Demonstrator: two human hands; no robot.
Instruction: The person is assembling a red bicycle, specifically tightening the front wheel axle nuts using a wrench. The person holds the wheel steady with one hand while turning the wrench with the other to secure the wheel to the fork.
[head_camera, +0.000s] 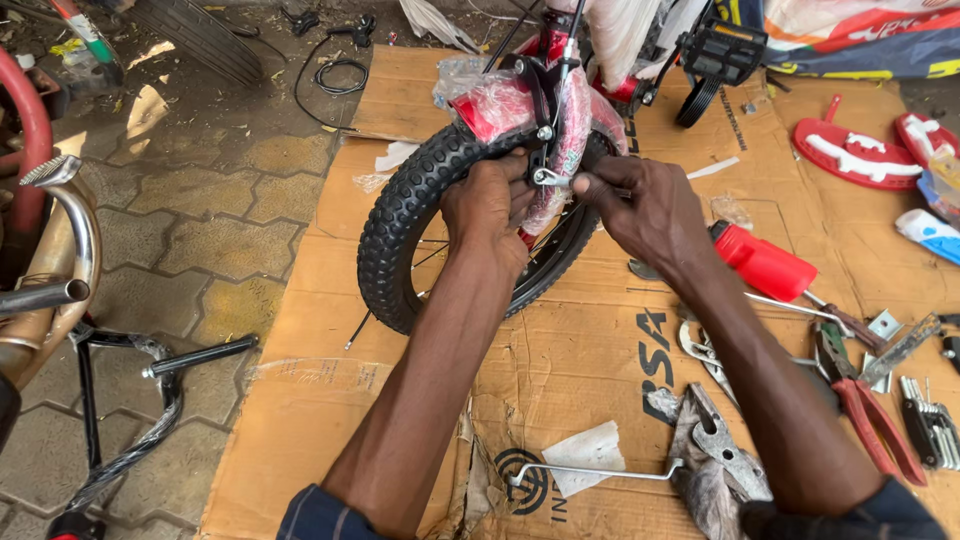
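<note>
– Two arms reach out. What do they hold?
– Left hand (487, 205) grips one black knobby tire (400, 215). Right hand (640, 205) pinches one small spanner (549, 179) at the wheel.
– Any packages?
– One brown flat cardboard box (580, 350) lies underneath. One red bottle (762, 262) lies right.

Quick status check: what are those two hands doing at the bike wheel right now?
Left hand grips tyre. Right hand pinches small spanner at brake. Plastic wrap crowds the spot.
</note>
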